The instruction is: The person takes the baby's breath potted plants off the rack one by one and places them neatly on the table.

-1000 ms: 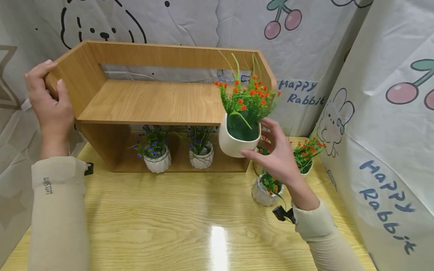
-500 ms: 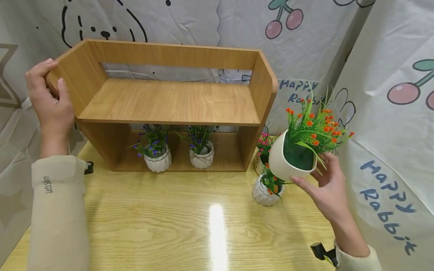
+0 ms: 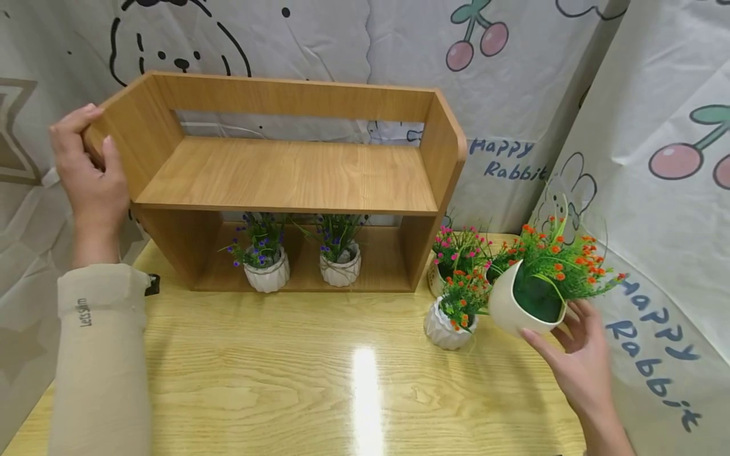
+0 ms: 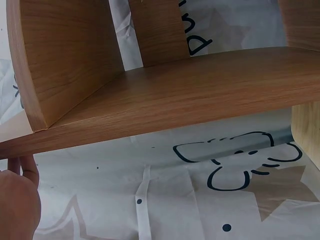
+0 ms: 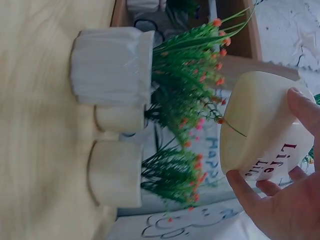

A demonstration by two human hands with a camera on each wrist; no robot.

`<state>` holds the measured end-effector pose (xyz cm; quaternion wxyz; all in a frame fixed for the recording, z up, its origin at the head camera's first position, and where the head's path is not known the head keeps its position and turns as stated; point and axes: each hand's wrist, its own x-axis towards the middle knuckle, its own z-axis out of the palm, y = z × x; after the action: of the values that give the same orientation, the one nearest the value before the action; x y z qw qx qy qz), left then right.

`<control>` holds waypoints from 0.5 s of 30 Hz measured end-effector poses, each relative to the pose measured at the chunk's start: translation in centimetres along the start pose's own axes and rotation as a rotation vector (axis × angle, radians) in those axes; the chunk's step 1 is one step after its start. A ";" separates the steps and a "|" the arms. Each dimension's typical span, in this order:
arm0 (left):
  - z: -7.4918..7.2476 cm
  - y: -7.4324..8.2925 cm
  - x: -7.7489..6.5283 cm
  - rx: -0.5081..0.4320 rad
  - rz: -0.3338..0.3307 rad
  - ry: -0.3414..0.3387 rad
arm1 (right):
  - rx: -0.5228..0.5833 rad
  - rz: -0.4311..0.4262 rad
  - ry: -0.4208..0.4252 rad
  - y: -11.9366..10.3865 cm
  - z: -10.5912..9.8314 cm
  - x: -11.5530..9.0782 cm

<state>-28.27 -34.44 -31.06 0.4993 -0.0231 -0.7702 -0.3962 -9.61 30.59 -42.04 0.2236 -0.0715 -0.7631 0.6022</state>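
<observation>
My right hand (image 3: 582, 354) grips a cream pot with orange flowers (image 3: 527, 304) by its side, tilted and lifted above the table at the right. In the right wrist view, lettering shows on this cream pot (image 5: 270, 130). My left hand (image 3: 91, 183) holds the upper edge of the left side panel of a wooden shelf (image 3: 285, 171); its fingers (image 4: 30, 170) touch the wood in the left wrist view. In the lower compartment stand two white pots with blue-purple flowers (image 3: 268, 272) (image 3: 340, 266).
Right of the shelf stand a white ribbed pot with orange flowers (image 3: 450, 326), a pot with pink flowers (image 3: 436, 278) and, in the right wrist view, another cream pot with orange flowers (image 5: 117, 172). Printed cloth (image 3: 656, 253) hangs close on the right and behind.
My right hand has carried the tilted cream pot from in front of the shelf's right end to the right and downward. The left hand keeps its hold on the shelf.
</observation>
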 end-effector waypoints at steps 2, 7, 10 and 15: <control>0.1 -0.2 0.1 -0.007 0.000 0.004 | -0.014 0.025 0.026 0.6 -0.3 -0.1; 0.2 -0.1 0.1 -0.006 -0.011 0.006 | -0.013 0.066 0.055 1.9 -0.7 -0.3; 0.2 -0.4 0.1 -0.004 -0.014 0.004 | -0.014 0.089 0.060 2.8 -1.0 -0.2; 0.1 -0.9 0.2 0.008 -0.002 -0.010 | -0.031 0.147 0.065 4.3 -1.2 -0.1</control>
<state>-28.82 -35.04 -31.49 0.4951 -0.0223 -0.7743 -0.3936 -9.72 32.76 -45.94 0.2023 -0.1503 -0.7575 0.6023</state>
